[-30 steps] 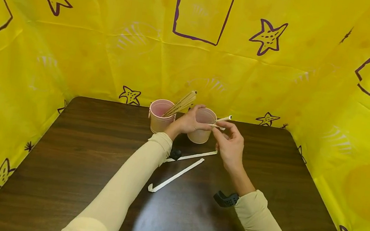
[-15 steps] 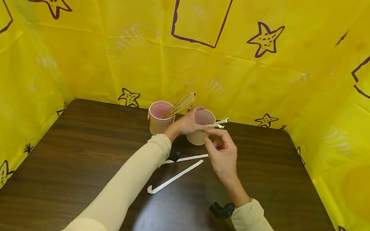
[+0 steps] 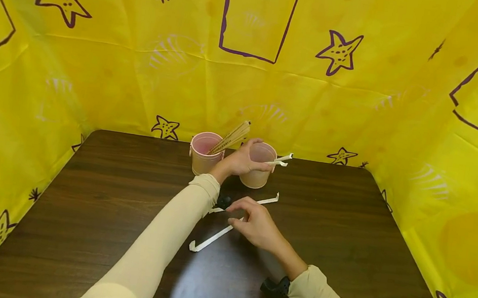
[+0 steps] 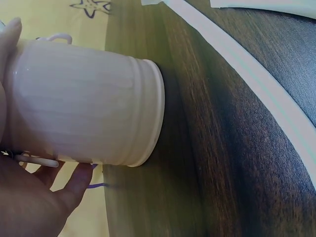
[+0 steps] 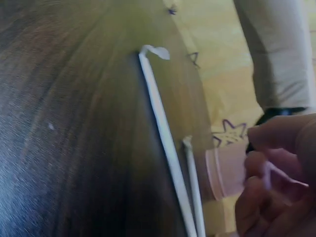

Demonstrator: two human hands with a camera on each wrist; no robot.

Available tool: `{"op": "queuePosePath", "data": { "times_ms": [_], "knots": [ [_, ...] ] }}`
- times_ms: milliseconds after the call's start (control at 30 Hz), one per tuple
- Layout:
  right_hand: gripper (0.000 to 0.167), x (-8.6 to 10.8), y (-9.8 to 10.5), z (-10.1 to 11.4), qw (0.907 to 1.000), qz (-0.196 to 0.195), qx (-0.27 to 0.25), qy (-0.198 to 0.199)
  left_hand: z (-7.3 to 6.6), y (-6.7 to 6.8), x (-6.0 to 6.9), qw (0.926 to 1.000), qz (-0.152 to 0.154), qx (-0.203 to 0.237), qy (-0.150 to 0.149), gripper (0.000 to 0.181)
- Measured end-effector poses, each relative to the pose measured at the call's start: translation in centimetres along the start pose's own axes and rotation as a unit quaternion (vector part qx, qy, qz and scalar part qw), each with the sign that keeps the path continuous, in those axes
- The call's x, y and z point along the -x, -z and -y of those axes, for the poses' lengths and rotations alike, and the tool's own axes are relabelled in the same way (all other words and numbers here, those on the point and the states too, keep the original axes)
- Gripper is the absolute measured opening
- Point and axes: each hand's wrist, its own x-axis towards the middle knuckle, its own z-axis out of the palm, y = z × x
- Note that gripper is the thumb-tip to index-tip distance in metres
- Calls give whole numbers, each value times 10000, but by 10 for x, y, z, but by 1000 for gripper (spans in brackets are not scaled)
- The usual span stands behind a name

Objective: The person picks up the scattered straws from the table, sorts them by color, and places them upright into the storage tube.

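Note:
My left hand (image 3: 242,161) grips the right-hand pink bucket (image 3: 255,177) near its rim; in the left wrist view fingers and thumb lie on opposite sides of the bucket (image 4: 89,98). Paper-wrapped straws (image 3: 284,159) stick out over its right side. My right hand (image 3: 258,225) hovers above the table with a gap between thumb and fingers, holding nothing. Just beneath it, two white paper-wrapped straws lie on the tabletop. The nearer straw (image 3: 210,241) has a bent end; the farther straw (image 3: 269,200) is partly hidden by the right hand.
Left of the held bucket stands a second pink bucket (image 3: 203,164), with a bundle of wrapped straws (image 3: 232,137) leaning out to the right. Both stand near the back edge of the dark wooden table (image 3: 126,195). A yellow patterned cloth (image 3: 117,79) hangs around the table's back and sides.
My right hand has left the straws at the right bucket and moved down and left over the straws on the table. The left hand stays on the bucket.

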Motion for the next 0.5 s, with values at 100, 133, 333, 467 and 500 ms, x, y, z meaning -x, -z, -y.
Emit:
{"op": "queuePosePath", "data": {
  "times_ms": [100,133,333,467,500],
  "knots": [
    [22,0,-6,1,9988,428,227,88,0,1,0,10000,2,12,15,101],
    [23,-1,-7,1,9980,537,315,105,0,1,0,10000,-1,18,15,101],
    [29,-3,-13,-1,9934,958,619,79,0,1,-1,10000,-8,33,30,102],
    [31,-2,-15,-5,9908,1122,760,59,1,1,-1,10000,15,32,64,102],
    [31,-2,-16,-5,9900,1162,794,56,1,1,-1,10000,11,33,55,102]
  ]
}}
